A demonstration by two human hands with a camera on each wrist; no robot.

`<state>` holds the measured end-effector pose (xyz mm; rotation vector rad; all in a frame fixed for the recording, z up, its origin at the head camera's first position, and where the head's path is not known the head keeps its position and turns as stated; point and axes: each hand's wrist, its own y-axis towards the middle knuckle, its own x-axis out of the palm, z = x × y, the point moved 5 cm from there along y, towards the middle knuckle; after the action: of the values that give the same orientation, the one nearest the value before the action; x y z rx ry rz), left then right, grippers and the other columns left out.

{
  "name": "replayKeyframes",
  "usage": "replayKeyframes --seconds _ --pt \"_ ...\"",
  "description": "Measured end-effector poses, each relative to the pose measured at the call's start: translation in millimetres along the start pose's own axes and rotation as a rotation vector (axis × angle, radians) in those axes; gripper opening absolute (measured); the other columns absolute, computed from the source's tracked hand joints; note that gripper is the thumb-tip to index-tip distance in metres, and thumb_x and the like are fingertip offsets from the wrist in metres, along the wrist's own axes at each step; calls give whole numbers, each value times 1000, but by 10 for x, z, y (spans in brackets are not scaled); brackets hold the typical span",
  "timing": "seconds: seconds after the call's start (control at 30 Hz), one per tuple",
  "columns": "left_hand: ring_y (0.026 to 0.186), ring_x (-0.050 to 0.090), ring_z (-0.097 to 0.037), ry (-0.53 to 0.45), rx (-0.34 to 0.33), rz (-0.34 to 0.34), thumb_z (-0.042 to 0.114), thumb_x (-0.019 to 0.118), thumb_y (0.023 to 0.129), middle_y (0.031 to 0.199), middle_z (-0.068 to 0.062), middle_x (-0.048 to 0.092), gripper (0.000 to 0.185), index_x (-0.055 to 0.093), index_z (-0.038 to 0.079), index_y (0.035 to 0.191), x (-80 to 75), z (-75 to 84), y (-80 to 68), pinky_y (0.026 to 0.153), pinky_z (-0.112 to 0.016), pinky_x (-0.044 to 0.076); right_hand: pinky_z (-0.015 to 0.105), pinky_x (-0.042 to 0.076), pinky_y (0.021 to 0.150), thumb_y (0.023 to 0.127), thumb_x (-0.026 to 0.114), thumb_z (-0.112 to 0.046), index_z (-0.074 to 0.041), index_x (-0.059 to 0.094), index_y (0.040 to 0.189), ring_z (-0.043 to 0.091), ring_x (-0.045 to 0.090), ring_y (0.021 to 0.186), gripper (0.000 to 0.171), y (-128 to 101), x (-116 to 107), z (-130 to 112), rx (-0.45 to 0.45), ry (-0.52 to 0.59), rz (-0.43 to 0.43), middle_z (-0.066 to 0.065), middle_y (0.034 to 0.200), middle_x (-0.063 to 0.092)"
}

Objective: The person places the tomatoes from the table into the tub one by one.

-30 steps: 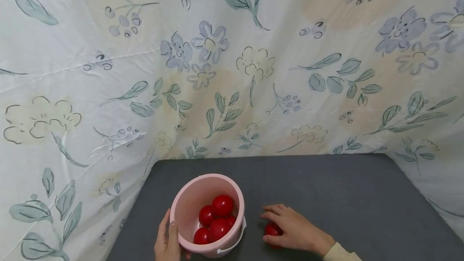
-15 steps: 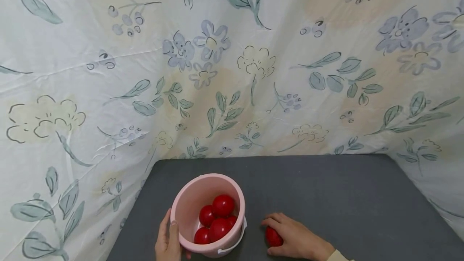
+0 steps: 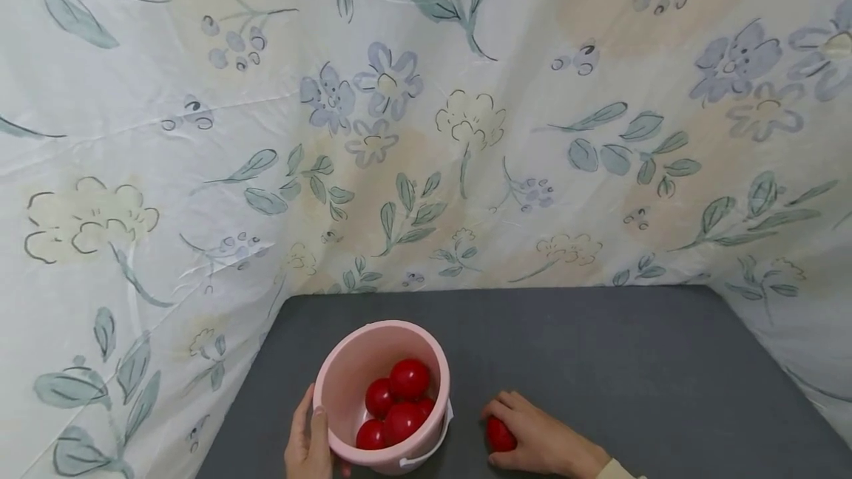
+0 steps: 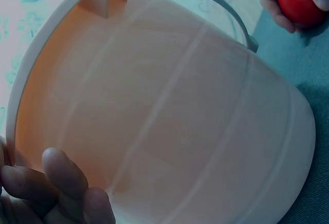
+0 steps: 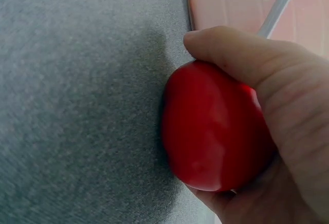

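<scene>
The right hand curls around a red tomato on the counter; the left hand clasps the pink bucket, its grip wrapped on the near-left rim.

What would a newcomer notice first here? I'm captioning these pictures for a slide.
A round pink plastic bucket holding glossy red balls stands at the near left of the dark grey tabletop, with the left hand gripping its rim. Beside it the right hand grips one more red ball. A floral-print sheet fills the background.
</scene>
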<state>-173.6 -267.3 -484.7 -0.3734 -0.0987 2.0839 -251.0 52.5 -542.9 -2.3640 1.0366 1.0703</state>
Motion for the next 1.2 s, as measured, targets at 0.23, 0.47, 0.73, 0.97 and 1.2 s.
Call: replayKeyframes --seconds 0.23,0.47,0.73,0.97,1.2 --pt "38 52 -20 -6 24 23 38 38 110 53 -9 56 54 29 22 160 61 7 -28 40 -26 43 16 50 68 84 80 -39 -25 62 118 0 49 96 41 24 -59 61 -24 20 -34 -10 110 53" --pt "37 52 -20 -14 31 28 36 38 110 53 -10 56 53 30 22 160 67 -1 -38 39 -27 43 16 50 67 82 82 -36 -21 63 117 3 50 95 42 55 -226 -19 -71 -64 9 -8 110 54" --pt "39 53 -21 -5 18 28 38 36 110 54 -9 57 54 28 22 160 53 -8 -56 40 -26 43 18 52 65 86 79 -40 -20 62 122 5 53 96 45 96 -504 -61 -17 -31 -26 -5 115 54" --pt "39 53 -21 5 29 32 38 37 110 53 -9 57 54 27 21 161 13 -25 -57 40 -26 43 23 57 71 87 78 -42 -27 59 123 14 56 104 44 132 -813 -164 39 86 -58 -3 119 55" --pt "42 57 -26 15 22 26 41 36 109 54 -9 57 56 27 22 161 -16 -48 -64 41 -26 44 27 59 73 87 79 -39 -27 59 124 20 57 107 44 165 -1135 -398 55 32 -28 -3 122 55"
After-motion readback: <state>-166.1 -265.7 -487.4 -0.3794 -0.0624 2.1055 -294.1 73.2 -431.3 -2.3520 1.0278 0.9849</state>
